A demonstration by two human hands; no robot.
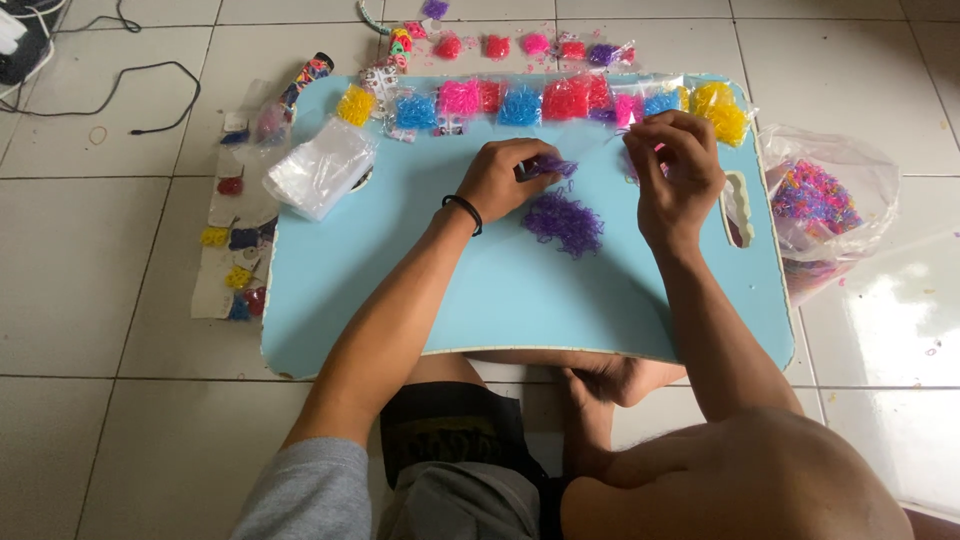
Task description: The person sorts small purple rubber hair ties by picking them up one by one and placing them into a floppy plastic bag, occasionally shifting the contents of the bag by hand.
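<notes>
My left hand (500,180) is pinching a tuft of purple bands (548,166), its fingertips hiding most of it. My right hand (672,172) is curling its fingers together around something too small and clear to make out. The purple pile (565,222) is lying between my hands on the blue board (400,270). Bagged bands (520,103) are lining the far edge, a stack of clear bags (322,167) is sitting left, and a big bag (828,205) is slumping on the right.
</notes>
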